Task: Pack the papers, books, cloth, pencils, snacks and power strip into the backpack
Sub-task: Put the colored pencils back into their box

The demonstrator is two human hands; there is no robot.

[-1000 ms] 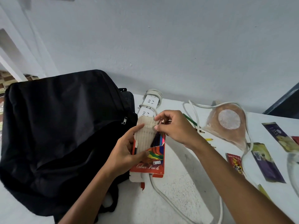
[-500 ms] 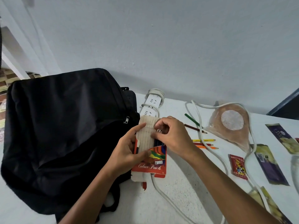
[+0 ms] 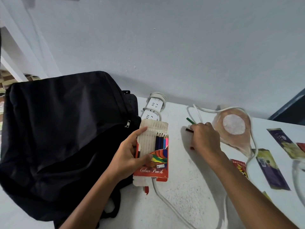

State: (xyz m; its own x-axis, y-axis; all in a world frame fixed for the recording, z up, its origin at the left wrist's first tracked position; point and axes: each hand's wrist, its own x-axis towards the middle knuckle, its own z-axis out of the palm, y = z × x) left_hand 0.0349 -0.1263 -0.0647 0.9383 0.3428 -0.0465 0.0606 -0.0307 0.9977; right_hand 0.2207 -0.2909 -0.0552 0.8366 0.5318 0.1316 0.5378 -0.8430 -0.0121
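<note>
My left hand [image 3: 127,154] grips an open red box of colour pencils [image 3: 152,153] beside the black backpack [image 3: 62,138]; several pencils stand in its tray. My right hand [image 3: 204,139] is down on the loose pencils [image 3: 190,120] lying on the white table, fingers curled over them; only a green and a dark one poke out. The white power strip [image 3: 152,107] lies behind the box, its cable running across the table. A snack bag [image 3: 234,129] sits right of my right hand.
Several flat snack packets [image 3: 270,167] lie along the right side, a red packet [image 3: 239,167] among them. The white cable [image 3: 166,200] loops over the table [image 3: 189,187] front and round the bag. A grey wall stands close behind.
My right hand left the pencil box and moved right onto the loose pencils. The box's tray now shows its pencils. My left hand still holds the box.
</note>
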